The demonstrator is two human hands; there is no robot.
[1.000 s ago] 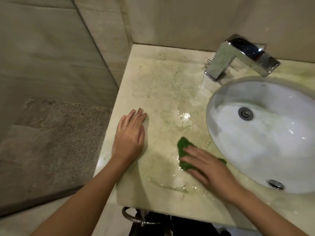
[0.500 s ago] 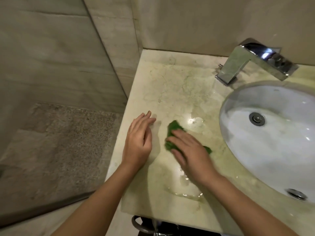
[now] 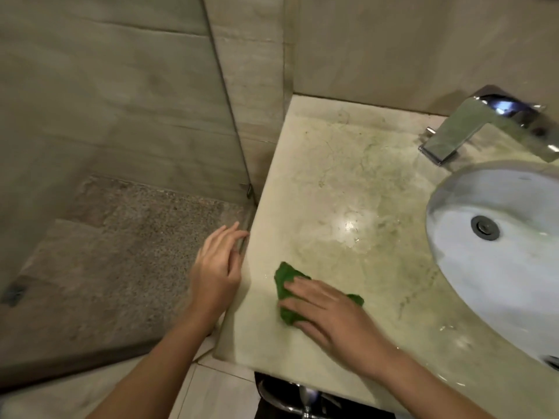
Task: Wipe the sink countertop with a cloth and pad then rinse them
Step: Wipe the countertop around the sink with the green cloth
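the right hand (image 3: 332, 317) presses flat on the green pad (image 3: 286, 279), fingers straight and slightly spread, not curled round it. the pad lies under and just past the fingertips on the countertop (image 3: 348, 164), near its left edge. its long axis appears to run along the fingers, though the hand hides most. the left hand (image 3: 216, 267), relaxed and empty, sits beside that edge. the sink basin (image 3: 484, 282) lies on the wrist side.

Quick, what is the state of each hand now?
Left hand: open, fingers relaxed, holding nothing, at the countertop's left edge.
Right hand: open, flat fingers pressing the green cloth on the countertop.
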